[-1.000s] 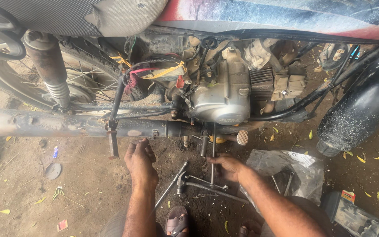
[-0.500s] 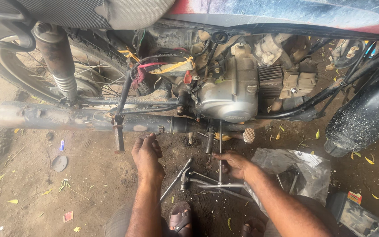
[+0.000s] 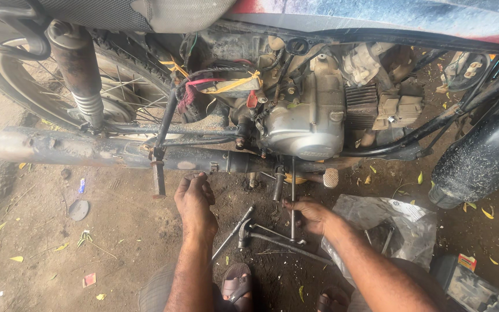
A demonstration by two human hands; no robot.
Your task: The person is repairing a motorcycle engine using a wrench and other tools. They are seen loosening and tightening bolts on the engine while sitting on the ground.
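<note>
A person crouches on the dirt ground [image 3: 47, 248] beside a motorcycle, both bare hands under its engine [image 3: 307, 124]. The right hand [image 3: 310, 215] is closed around a long thin metal rod [image 3: 293, 196], gripping it low on its length; the rod stands upright, rising from the hand to the underside of the engine, its lower end reaching the ground just beside a cross-shaped wrench [image 3: 261, 231]. The rod is slim, straight and grey, dull with grime. The left hand [image 3: 194, 199] hangs knuckles up with the fingers curled under, just below the rusty exhaust pipe [image 3: 111, 153]; whether it has hold of anything cannot be told. The cross-shaped wrench lies flat in the dirt between the two hands, its arms splayed and its metal dark. A footpeg [image 3: 158, 176] hangs from the frame near the left hand. A crumpled clear plastic bag [image 3: 388, 222] lies to the right of the right forearm, and a sandalled foot [image 3: 238, 286] shows at the bottom edge. Yellow leaves dot the ground.
</note>
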